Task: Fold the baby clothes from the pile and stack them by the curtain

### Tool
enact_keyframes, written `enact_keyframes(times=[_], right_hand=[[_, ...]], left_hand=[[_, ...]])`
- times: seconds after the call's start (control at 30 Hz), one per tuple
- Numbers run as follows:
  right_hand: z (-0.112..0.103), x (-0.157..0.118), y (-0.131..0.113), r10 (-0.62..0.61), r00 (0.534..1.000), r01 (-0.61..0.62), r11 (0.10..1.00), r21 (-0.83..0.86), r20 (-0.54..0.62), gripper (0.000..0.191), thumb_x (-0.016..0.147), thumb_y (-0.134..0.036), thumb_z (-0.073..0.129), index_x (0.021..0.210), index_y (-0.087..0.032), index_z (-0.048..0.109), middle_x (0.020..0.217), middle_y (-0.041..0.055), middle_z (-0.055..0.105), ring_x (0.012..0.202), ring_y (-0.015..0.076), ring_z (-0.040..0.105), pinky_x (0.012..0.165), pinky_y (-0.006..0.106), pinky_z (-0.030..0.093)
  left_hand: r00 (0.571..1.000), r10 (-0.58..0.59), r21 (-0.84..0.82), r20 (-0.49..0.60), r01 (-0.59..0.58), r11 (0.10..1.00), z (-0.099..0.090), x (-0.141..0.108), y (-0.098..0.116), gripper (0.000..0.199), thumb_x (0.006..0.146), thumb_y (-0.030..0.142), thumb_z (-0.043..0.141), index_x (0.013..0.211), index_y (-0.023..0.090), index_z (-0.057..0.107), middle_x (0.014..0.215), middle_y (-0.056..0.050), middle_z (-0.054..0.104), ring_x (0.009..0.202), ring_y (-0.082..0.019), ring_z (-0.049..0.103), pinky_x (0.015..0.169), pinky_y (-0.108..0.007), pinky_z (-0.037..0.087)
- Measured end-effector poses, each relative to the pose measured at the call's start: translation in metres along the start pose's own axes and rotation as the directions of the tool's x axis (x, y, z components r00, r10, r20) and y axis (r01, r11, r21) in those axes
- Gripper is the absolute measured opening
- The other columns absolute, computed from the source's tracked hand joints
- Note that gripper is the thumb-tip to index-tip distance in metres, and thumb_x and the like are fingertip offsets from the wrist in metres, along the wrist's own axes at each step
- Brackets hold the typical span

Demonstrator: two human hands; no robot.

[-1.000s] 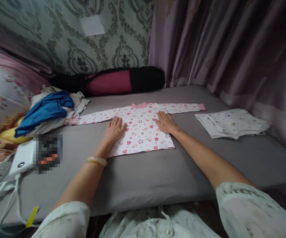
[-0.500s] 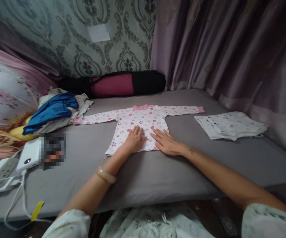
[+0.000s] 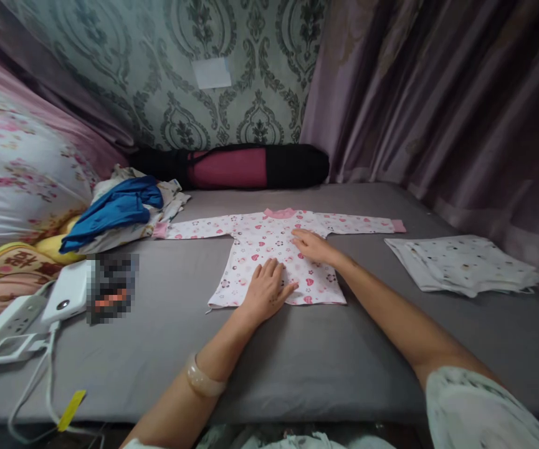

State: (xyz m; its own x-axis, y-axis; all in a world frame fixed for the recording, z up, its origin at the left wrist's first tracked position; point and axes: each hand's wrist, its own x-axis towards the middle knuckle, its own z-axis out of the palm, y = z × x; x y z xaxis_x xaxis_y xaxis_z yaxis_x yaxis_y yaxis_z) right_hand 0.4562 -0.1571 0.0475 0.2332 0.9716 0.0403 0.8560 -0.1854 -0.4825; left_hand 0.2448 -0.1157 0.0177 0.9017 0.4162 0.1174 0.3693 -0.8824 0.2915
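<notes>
A white long-sleeved child's shirt with pink hearts and flowers lies flat on the grey sheet, both sleeves stretched sideways, its pink collar away from me. My left hand rests on its lower middle, palm down with the fingers spread. Higher up, near the right side of the chest, my right hand touches the fabric with its fingers extended. Neither hand grips anything. A bangle circles my left wrist.
Folded white printed cloth lies at the right. Left are a blue garment on a clothes pile, a white power bank, a power strip and cables. A black and maroon long bag lies along the wall.
My right hand has moved from the shirt's lower right up to its chest. My left hand stays on the lower middle, thumb now farther out. The view has shifted slightly.
</notes>
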Motion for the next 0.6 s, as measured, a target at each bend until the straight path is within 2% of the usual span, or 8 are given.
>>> enact_keyframes(times=[0.1, 0.2, 0.4, 0.6], right_hand=[[0.023, 0.042, 0.013, 0.108, 0.994, -0.113, 0.965, -0.236, -0.035, 0.050, 0.096, -0.026, 0.029, 0.142, -0.008, 0.041, 0.153, 0.0160, 0.034, 0.142, 0.0245, 0.028, 0.117, 0.039, 0.019], [0.036, 0.070, 0.018, 0.218, 0.974, -0.225, 0.923, -0.311, -0.059, 0.062, 0.097, -0.036, 0.023, 0.148, -0.002, 0.026, 0.158, 0.0171, 0.019, 0.146, 0.0257, 0.015, 0.118, 0.040, 0.011], [0.044, 0.104, 0.027, 0.286, 0.950, -0.312, 0.896, -0.316, -0.127, 0.068, 0.097, -0.044, 0.015, 0.149, -0.001, 0.024, 0.158, 0.0168, 0.018, 0.146, 0.0260, 0.010, 0.118, 0.044, 0.008], [0.054, 0.115, 0.029, 0.307, 0.927, -0.363, 0.881, -0.303, -0.217, 0.066, 0.098, -0.045, 0.015, 0.148, -0.003, 0.028, 0.157, 0.0182, 0.020, 0.146, 0.0275, 0.012, 0.116, 0.046, 0.011]], left_hand=[[0.998, -0.049, 0.045, -0.028, 0.050, 0.998, -0.002, -0.005, -0.005, 0.058, 0.096, 0.051, 0.037, 0.136, 0.010, 0.041, 0.147, -0.021, 0.041, 0.140, -0.031, 0.034, 0.113, -0.050, 0.028], [0.996, -0.087, 0.065, -0.025, 0.088, 0.994, -0.004, -0.007, -0.010, 0.058, 0.096, 0.050, 0.036, 0.137, 0.009, 0.041, 0.147, -0.022, 0.040, 0.140, -0.031, 0.033, 0.113, -0.050, 0.028], [0.997, -0.083, 0.042, 0.005, 0.083, 0.996, 0.002, -0.009, -0.014, 0.062, 0.094, 0.055, 0.039, 0.138, 0.012, 0.039, 0.150, -0.022, 0.036, 0.142, -0.031, 0.029, 0.114, -0.051, 0.026], [0.996, -0.084, 0.004, 0.005, 0.084, 0.996, 0.006, -0.010, -0.014, 0.072, 0.088, 0.066, 0.042, 0.139, 0.014, 0.039, 0.151, -0.022, 0.033, 0.143, -0.033, 0.026, 0.114, -0.053, 0.024]])
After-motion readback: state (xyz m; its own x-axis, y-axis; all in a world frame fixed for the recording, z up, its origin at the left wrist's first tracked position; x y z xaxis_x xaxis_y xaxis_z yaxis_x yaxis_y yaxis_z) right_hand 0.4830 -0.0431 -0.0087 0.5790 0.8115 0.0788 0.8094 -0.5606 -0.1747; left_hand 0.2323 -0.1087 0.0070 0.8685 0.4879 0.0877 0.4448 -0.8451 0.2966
